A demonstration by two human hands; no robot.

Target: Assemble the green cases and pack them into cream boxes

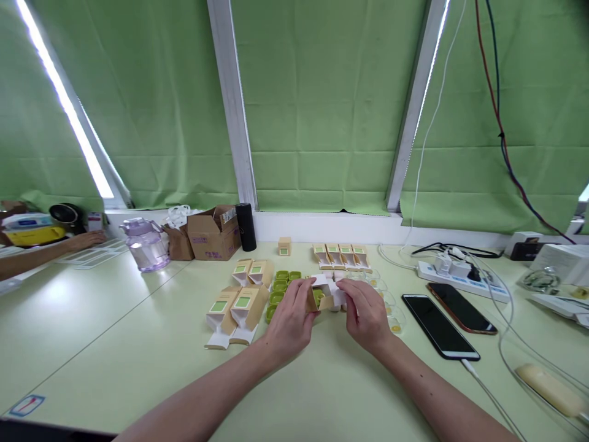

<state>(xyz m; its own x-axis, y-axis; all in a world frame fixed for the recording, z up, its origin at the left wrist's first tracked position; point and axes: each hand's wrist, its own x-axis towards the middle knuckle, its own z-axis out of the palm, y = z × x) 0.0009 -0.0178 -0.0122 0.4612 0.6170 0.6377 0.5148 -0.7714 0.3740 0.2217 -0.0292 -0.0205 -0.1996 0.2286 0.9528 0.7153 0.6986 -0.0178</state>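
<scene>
My left hand [292,316] and my right hand [368,313] meet over the table and both grip a small tan carton [324,293] with white open flaps; a green item shows inside it. Just left of it lie several small green cups [278,288]. Open tan cartons with green labels [237,307] lie further left. A row of more such cartons [341,256] stands behind my hands, and a single closed one [284,246] stands apart. Clear lids [391,304] lie to the right of my right hand.
Two phones [439,331] and a power strip [462,279] with cables lie at the right. A purple water jug [146,245], brown cardboard boxes [214,233] and a black cylinder [246,226] stand at the back left. Another person's arm [46,255] reaches in at far left.
</scene>
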